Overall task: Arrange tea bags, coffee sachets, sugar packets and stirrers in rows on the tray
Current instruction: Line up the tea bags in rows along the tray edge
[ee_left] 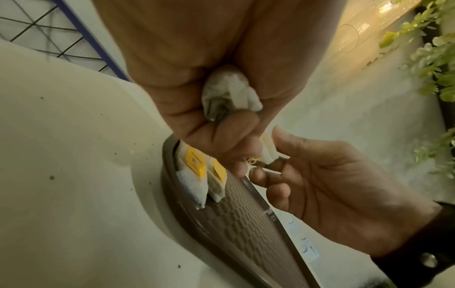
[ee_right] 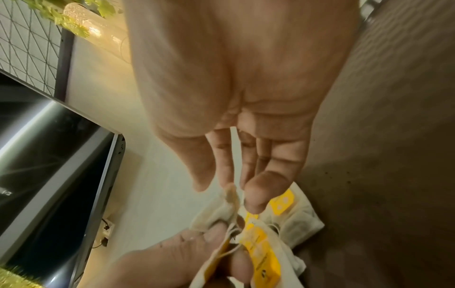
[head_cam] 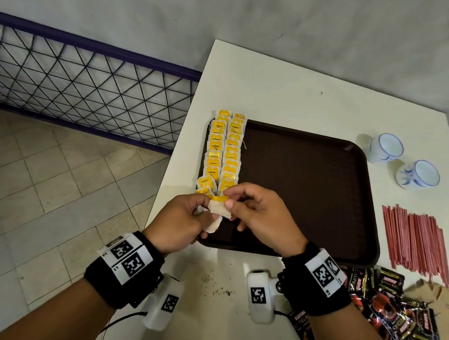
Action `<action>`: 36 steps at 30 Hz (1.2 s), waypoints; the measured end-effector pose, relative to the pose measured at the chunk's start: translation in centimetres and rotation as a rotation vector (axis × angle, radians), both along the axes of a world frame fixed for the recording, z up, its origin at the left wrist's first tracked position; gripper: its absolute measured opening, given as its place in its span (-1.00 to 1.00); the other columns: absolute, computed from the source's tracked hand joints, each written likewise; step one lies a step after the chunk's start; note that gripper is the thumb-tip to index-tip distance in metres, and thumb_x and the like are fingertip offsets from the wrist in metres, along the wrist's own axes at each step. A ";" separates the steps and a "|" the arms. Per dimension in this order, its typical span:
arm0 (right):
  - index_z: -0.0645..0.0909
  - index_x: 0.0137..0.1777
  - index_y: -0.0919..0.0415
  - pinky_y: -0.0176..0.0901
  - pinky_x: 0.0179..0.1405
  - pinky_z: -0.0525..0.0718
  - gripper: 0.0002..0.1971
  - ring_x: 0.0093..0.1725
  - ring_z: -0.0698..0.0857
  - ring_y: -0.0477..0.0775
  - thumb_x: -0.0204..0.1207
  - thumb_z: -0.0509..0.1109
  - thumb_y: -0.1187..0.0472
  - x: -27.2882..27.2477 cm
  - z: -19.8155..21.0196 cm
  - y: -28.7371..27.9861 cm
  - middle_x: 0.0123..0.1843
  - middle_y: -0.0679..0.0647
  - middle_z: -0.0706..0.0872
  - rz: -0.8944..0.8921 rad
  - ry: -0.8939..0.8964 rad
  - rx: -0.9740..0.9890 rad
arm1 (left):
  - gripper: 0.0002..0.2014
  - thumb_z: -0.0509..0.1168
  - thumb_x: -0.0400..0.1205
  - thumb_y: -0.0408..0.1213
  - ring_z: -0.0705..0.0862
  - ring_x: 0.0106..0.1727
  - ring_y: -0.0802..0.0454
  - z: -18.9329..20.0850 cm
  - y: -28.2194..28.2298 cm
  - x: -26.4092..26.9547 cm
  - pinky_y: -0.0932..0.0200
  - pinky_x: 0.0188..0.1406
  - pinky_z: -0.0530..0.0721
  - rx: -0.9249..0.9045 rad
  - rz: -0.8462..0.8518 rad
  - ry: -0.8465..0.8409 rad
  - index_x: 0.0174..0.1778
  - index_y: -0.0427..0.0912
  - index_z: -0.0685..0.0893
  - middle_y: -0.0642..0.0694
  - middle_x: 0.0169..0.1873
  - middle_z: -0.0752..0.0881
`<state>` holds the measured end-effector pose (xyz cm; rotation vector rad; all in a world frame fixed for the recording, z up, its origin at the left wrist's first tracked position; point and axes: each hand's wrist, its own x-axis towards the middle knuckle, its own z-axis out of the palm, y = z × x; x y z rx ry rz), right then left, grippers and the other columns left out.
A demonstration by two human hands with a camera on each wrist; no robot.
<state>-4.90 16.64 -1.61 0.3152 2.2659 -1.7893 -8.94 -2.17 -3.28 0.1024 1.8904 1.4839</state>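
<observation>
A dark brown tray (head_cam: 309, 180) lies on the white table. Two columns of yellow-tagged tea bags (head_cam: 223, 154) run along its left side. Over the tray's near left corner, my left hand (head_cam: 182, 219) grips a small bunch of tea bags (head_cam: 214, 225), crumpled in the fist (ee_left: 231, 93). My right hand (head_cam: 255, 208) pinches one tea bag (head_cam: 219, 207) between thumb and forefinger right beside the left hand. The right wrist view shows that pinch on the bag's edge (ee_right: 231, 193) with yellow tags (ee_right: 261, 251) below. Red stirrers (head_cam: 416, 239) and dark coffee sachets (head_cam: 393, 314) lie to the right.
Two white-and-blue cups (head_cam: 400, 161) stand beyond the tray's right side. Brown paper packets (head_cam: 441, 298) lie at the far right edge. Loose tea specks (head_cam: 218, 287) dot the table in front of the tray. A wire fence (head_cam: 79, 82) and tiled floor are on the left.
</observation>
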 end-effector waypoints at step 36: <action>0.63 -0.13 0.18 -0.13 -0.48 0.59 -0.89 -0.47 0.73 0.03 0.56 0.52 0.24 -0.8 1.0 2.6 -0.36 0.12 0.77 -0.076 -0.035 0.263 | -0.88 0.41 0.64 -0.44 0.61 -0.52 0.14 -0.5 -0.9 -0.4 0.40 -0.59 0.49 -0.009 0.200 0.076 -0.03 -0.13 0.79 0.02 -0.29 0.73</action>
